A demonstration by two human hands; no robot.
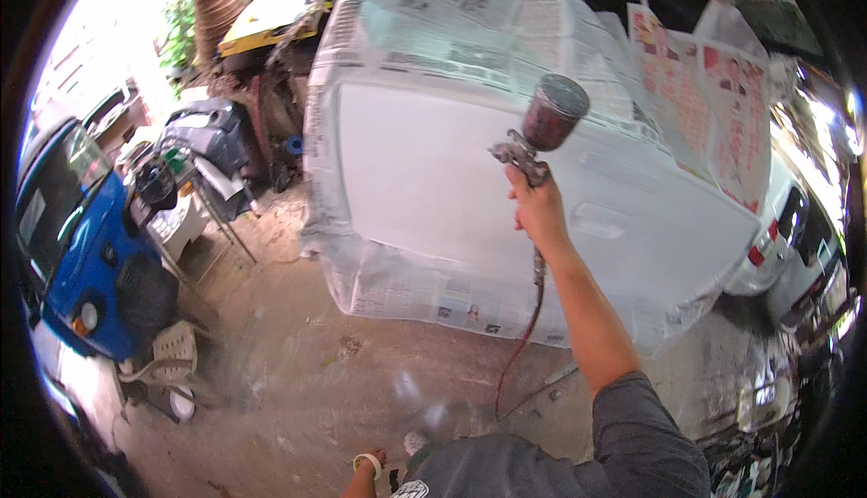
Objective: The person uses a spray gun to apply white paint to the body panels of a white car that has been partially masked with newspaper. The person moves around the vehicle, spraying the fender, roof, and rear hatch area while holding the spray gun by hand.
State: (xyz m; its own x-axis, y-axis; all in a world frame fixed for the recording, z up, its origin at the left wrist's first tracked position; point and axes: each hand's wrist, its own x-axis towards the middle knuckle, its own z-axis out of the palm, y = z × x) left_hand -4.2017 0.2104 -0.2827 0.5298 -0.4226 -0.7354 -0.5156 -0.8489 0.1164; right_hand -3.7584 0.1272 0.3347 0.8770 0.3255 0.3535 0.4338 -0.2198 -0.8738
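Observation:
My right hand (540, 211) is closed around the handle of a spray gun (519, 157), raised in front of a white car door panel (433, 168). On top of the gun sits a dark, paint-stained cup (555, 111), tilted to the right. A thin reddish hose (524, 344) hangs from the handle to the floor. Newspaper masking (433, 24) surrounds the white panel above, at the left and below. Low at the bottom edge, beside my dark shirt, is my left hand (375, 458) with a pale band at the wrist; its fingers are too small and blurred to read.
To the left stand a blue vehicle (95, 263), a plastic chair (172, 353) and a metal-legged stand (212, 204) with dark parts. A yellow vehicle part (271, 15) lies behind. At right is a white car (768, 245). The concrete floor (298, 390) bears pale stains.

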